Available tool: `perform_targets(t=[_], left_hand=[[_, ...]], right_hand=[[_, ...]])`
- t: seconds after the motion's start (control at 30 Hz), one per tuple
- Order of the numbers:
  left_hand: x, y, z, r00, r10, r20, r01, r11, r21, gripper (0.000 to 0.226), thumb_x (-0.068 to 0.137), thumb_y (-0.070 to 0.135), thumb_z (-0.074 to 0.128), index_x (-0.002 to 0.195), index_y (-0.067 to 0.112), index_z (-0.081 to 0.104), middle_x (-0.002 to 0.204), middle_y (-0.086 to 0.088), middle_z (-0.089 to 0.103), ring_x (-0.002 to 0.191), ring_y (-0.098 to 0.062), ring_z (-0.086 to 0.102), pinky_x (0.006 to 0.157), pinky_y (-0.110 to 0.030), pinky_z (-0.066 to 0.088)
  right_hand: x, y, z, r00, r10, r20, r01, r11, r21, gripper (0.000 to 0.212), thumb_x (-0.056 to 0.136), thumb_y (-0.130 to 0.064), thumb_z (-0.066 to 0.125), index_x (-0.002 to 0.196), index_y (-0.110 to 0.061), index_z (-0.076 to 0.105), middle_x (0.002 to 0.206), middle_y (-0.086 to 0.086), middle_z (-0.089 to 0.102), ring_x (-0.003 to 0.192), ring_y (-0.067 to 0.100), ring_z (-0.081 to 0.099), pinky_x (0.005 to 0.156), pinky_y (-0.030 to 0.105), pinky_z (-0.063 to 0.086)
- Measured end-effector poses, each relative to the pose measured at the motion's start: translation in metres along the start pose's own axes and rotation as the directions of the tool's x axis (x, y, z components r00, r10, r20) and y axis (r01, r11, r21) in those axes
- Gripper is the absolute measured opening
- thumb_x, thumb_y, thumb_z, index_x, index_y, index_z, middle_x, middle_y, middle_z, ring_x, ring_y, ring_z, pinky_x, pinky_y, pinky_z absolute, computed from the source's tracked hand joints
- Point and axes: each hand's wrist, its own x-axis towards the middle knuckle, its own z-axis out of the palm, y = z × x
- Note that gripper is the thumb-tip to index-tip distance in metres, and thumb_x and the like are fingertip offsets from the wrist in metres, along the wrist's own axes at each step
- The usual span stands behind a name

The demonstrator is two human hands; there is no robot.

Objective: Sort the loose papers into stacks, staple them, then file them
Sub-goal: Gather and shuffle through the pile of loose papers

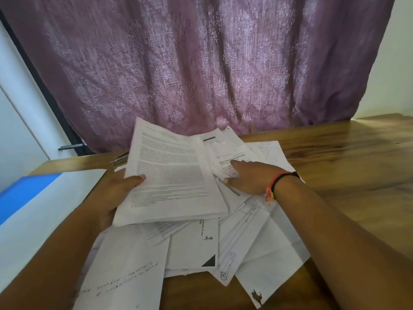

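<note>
Nearest the camera, at 6 o'clock, a handwritten sheet (125,271) and a sheet with a torn, dark-stained corner (257,295) lie at the near edge of the pile of loose papers (245,238), which sprawls unsorted across the middle of the table at every angle. The left hand (118,191) holds a bundle of printed pages (169,173) above the pile, thumb clamped on top at its 9 o'clock edge, fingers hidden beneath. The right hand (248,177) lies on the sheets at 2 o'clock, fingers fairly straight and together, thumb spread apart. Gripped by one side only, the bundle could fan out and slip back into the heap, likely undoing the sorting. Sweeping with the flat hand could push the nearest sheets off the table. The torn corner may rip further under a staple. The surface is a glossy wooden table (346,157). A flat blue-and-white thing (33,198), perhaps a file, lies at 9 o'clock, and a small metal object (119,161) peeks out at 11 o'clock, too hidden to identify. A purple patterned curtain (201,63) hangs at 12 o'clock, with a white wall (391,74) at 2 o'clock.
</note>
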Motion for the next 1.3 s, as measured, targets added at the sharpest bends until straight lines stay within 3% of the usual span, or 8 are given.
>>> perform_targets(t=[0.2, 0.27, 0.4, 0.57, 0.77, 0.93, 1.1, 1.3], left_hand=[[0.005, 0.0, -0.014, 0.987, -0.079, -0.14, 0.021, 0.929, -0.369, 0.013, 0.099, 0.016, 0.06, 0.11, 0.024, 0.062, 0.095, -0.001, 0.076, 0.088, -0.021, 0.071, 0.066, -0.034, 0.06], [0.008, -0.004, -0.017, 0.984, -0.116, -0.135, 0.05, 0.909, -0.414, 0.01, 0.1, 0.016, 0.059, 0.105, 0.024, 0.063, 0.087, -0.001, 0.077, 0.08, -0.017, 0.073, 0.054, -0.027, 0.06], [0.014, -0.01, -0.02, 0.986, -0.129, -0.106, 0.09, 0.946, -0.311, 0.022, 0.099, 0.014, 0.06, 0.12, 0.021, 0.062, 0.115, -0.009, 0.072, 0.101, -0.028, 0.069, 0.07, -0.039, 0.062], [0.015, -0.011, -0.015, 0.988, -0.149, -0.048, 0.144, 0.986, -0.087, 0.024, 0.1, 0.018, 0.061, 0.121, 0.028, 0.059, 0.114, -0.009, 0.071, 0.103, -0.034, 0.068, 0.078, -0.045, 0.059], [0.017, -0.012, -0.016, 0.984, -0.177, -0.033, 0.177, 0.984, 0.007, 0.03, 0.099, 0.02, 0.063, 0.128, 0.025, 0.061, 0.115, -0.011, 0.073, 0.104, -0.037, 0.07, 0.076, -0.045, 0.061], [0.016, -0.012, -0.012, 0.987, -0.162, -0.017, 0.163, 0.986, 0.035, 0.027, 0.098, 0.027, 0.064, 0.125, 0.028, 0.062, 0.112, -0.009, 0.074, 0.1, -0.037, 0.071, 0.072, -0.043, 0.061], [0.014, -0.012, 0.001, 0.988, -0.157, 0.01, 0.157, 0.987, 0.038, 0.022, 0.101, 0.025, 0.06, 0.121, 0.029, 0.064, 0.105, -0.007, 0.076, 0.093, -0.032, 0.072, 0.056, -0.034, 0.06], [0.016, -0.014, 0.005, 0.989, -0.143, 0.042, 0.141, 0.988, 0.056, 0.03, 0.099, 0.027, 0.062, 0.129, 0.032, 0.062, 0.105, -0.004, 0.077, 0.092, -0.032, 0.075, 0.064, -0.039, 0.062]], right_hand=[[-0.005, -0.014, 0.005, 0.991, -0.012, 0.132, 0.026, 0.994, -0.106, 0.063, 0.1, -0.063, 0.031, 0.151, -0.026, 0.034, 0.157, 0.01, 0.031, 0.146, 0.033, 0.026, 0.115, 0.042, 0.024], [-0.006, -0.012, 0.002, 0.989, -0.029, 0.146, 0.042, 0.995, -0.086, 0.057, 0.099, -0.062, 0.036, 0.138, -0.022, 0.05, 0.135, 0.004, 0.05, 0.135, 0.029, 0.041, 0.107, 0.038, 0.034], [-0.004, -0.005, 0.0, 0.997, -0.043, 0.066, 0.045, 0.999, -0.02, 0.038, 0.095, -0.065, 0.043, 0.107, -0.032, 0.057, 0.116, -0.004, 0.056, 0.113, 0.022, 0.052, 0.098, 0.035, 0.042], [-0.006, -0.008, 0.001, 0.994, -0.023, 0.103, 0.026, 0.999, -0.034, 0.064, 0.1, -0.058, 0.038, 0.148, -0.015, 0.039, 0.153, 0.006, 0.042, 0.139, 0.026, 0.039, 0.111, 0.035, 0.032], [-0.002, -0.006, 0.004, 0.999, 0.006, 0.053, -0.006, 1.0, 0.002, 0.068, 0.1, -0.06, 0.034, 0.156, -0.022, 0.024, 0.164, 0.007, 0.02, 0.153, 0.025, 0.013, 0.12, 0.043, 0.021], [0.004, -0.001, 0.003, 0.998, -0.015, 0.054, 0.011, 0.996, 0.084, 0.07, 0.099, -0.063, 0.033, 0.157, -0.027, 0.019, 0.163, 0.008, 0.023, 0.153, 0.023, 0.011, 0.12, 0.042, 0.02], [0.005, 0.007, 0.004, 0.997, 0.068, 0.046, -0.064, 0.995, -0.074, 0.073, 0.1, -0.063, 0.029, 0.158, -0.022, 0.015, 0.166, 0.01, 0.01, 0.153, 0.029, 0.004, 0.122, 0.052, 0.012], [0.007, 0.014, 0.002, 0.997, 0.062, 0.048, -0.064, 0.998, 0.027, 0.073, 0.1, -0.061, 0.032, 0.158, -0.02, 0.013, 0.167, 0.007, 0.006, 0.154, 0.027, 0.003, 0.122, 0.045, 0.013]])
